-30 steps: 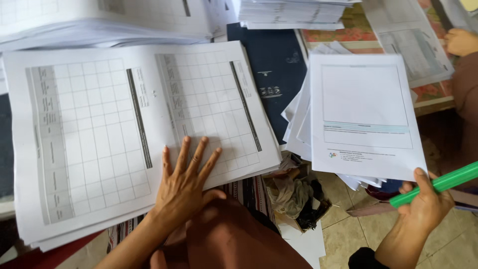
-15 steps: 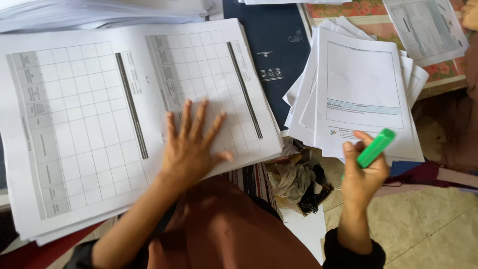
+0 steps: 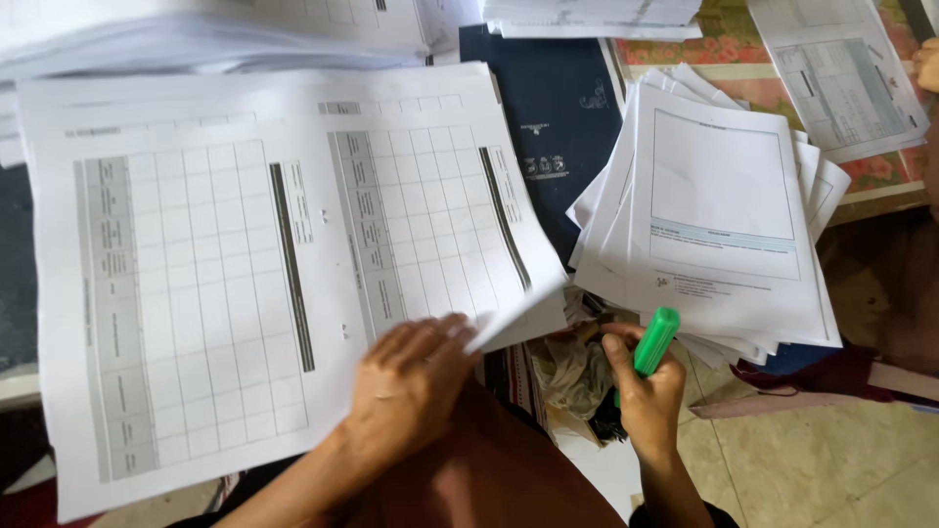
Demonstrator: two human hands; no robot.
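A large sheet printed with two grid tables (image 3: 264, 264) lies on top of a thick paper stack in front of me. My left hand (image 3: 411, 386) rests on its near edge, fingers curled under the lower right corner, which lifts a little. My right hand (image 3: 646, 391) is closed around a bright green marker (image 3: 655, 340), held upright just below a fanned pile of white forms (image 3: 724, 210). The two hands are close together, a hand's width apart.
A dark blue book cover (image 3: 553, 127) lies between the two paper piles. More paper stacks (image 3: 587, 12) sit at the far edge, another printed sheet (image 3: 841, 78) on a floral cloth at right. Crumpled cloth (image 3: 577, 367) and tiled floor (image 3: 812, 469) lie below.
My left hand slid from flat on the sheet down to its corner and began lifting it. My right hand brought the green marker left, closer to the big sheet.
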